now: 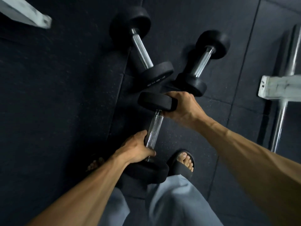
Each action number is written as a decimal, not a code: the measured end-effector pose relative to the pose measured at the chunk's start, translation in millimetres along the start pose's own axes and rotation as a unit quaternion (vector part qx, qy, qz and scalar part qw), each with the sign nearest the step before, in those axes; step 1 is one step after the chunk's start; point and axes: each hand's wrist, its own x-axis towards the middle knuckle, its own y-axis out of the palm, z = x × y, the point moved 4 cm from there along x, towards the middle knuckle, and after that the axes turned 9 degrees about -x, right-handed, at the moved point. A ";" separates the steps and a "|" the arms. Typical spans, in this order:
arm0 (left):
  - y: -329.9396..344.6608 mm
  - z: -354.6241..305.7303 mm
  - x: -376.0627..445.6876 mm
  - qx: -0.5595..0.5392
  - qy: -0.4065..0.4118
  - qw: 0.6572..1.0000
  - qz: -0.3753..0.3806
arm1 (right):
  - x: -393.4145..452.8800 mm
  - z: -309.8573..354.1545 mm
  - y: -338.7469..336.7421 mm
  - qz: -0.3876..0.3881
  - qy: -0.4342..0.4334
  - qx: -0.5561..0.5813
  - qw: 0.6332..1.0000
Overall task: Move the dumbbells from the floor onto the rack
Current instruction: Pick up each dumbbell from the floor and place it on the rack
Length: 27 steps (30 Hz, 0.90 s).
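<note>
Your biggest risk sits low in the view: the held dumbbell [153,136] hangs right above your feet, its near head directly over the sandalled left foot [96,163] and just beside the right foot [184,162]. If either grip slips, the weight likely drops onto bare toes.

Your left hand [136,149] is wrapped around the lower part of the chrome handle, thumb over the top, fingers curled under. That grip looks sound.

Your right hand [180,105] is the weaker one. It pinches the edge of the far head, with the thumb down by the handle collar, not wrapped round the bar. A rubber disc edge is probably a poor thing to hang a load from, and if it rolls out of your fingers, the far end could swing down and twist the bar out of your left hand.

The handle runs between your two hands, tilted from the low near head up to the far head, so the mass is spread along the line between your grips rather than centred in either.

Just beyond the far head, two more dumbbells [141,46] [202,62] lie on the floor [65,95]. A dropped end could strike them and bounce.

At the right edge, a white bracket [280,88] and a chrome bar [283,111] stand near. Whether they belong to the rack, you cannot tell from here.
</note>
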 end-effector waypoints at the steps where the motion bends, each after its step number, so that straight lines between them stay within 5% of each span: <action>1: -8.6 -9.9 -15.4 -0.003 0.001 1.000 -0.006 | -4.4 14.9 -14.9 -0.001 -0.008 0.001 1.000; 19: -233.1 -278.8 -409.9 -0.082 0.129 0.963 -0.220 | -122.5 398.5 -399.3 -0.056 -0.263 -0.064 0.961; 27: -335.4 -318.3 -511.6 -0.096 0.163 0.929 -0.319 | -134.1 548.8 -471.0 -0.091 -0.342 -0.094 0.931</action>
